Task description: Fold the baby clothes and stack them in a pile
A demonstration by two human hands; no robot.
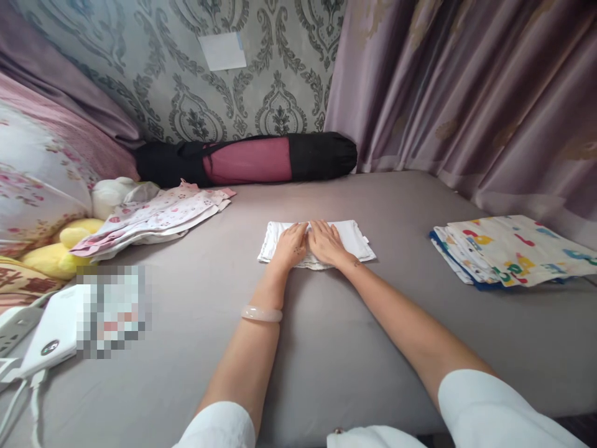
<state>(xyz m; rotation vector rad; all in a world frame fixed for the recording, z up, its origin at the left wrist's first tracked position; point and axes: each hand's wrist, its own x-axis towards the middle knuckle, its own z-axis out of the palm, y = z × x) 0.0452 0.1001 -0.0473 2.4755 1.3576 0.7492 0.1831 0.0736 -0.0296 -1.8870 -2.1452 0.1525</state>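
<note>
A folded white cloth item point(351, 238) with a scalloped, lacy edge and a small tag at its right side lies flat on the grey sheet. My left hand point(291, 244) rests palm down on its middle-left part, fingers stretched forward. Beside it, my right hand point(326, 242) lies flat on the same cloth, fingers pointing away from me. The two hands nearly meet at the cloth's centre and cover much of it. Neither hand grips anything. A pale bangle point(261, 313) circles my left wrist.
On the right sits a stack of folded printed cloths point(527, 249). Pink and white patterned clothes point(161, 214) lie at the left, near a yellow plush toy point(58, 258). A white power bank point(58, 323) with cables is at near left. A black and pink long bag point(249, 160) lies along the wall.
</note>
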